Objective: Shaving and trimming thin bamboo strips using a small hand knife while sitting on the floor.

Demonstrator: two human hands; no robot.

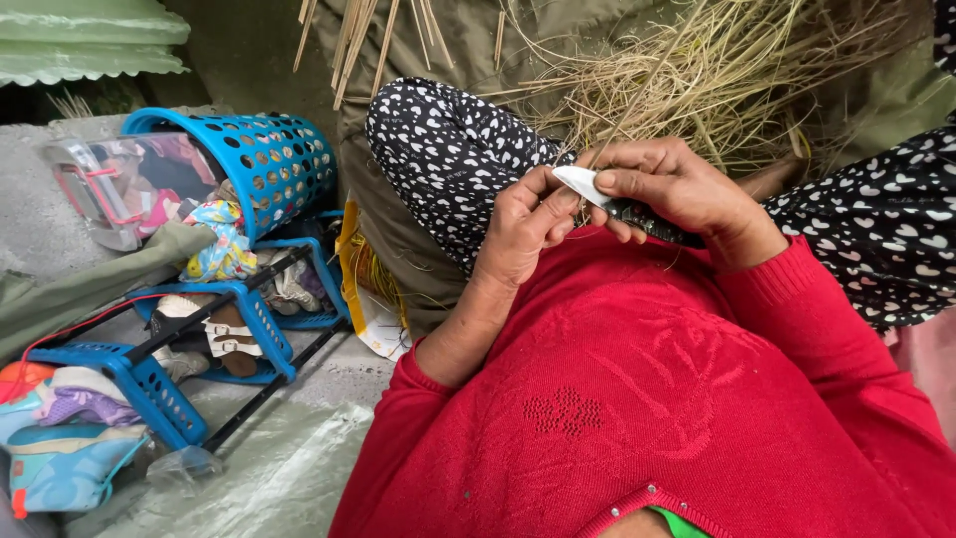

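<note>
My right hand [677,189] grips a small knife [609,199] by its dark handle, the pale blade pointing left. My left hand [523,224] is closed beside it, thumb and fingertips touching the blade's tip; whether it pinches a thin straw there I cannot tell. Both hands hover above my lap, over my red sweater [637,399]. My knees in black trousers with white hearts [448,149] spread to either side. A heap of dry straw-coloured stalks [717,70] lies just beyond the hands.
A blue perforated basket [269,159] lies tipped at the left, next to a blue plastic shoe rack [159,379] with sandals and cloth. An olive tarp [398,229] covers the ground under the stalks. Grey concrete floor [40,209] is at far left.
</note>
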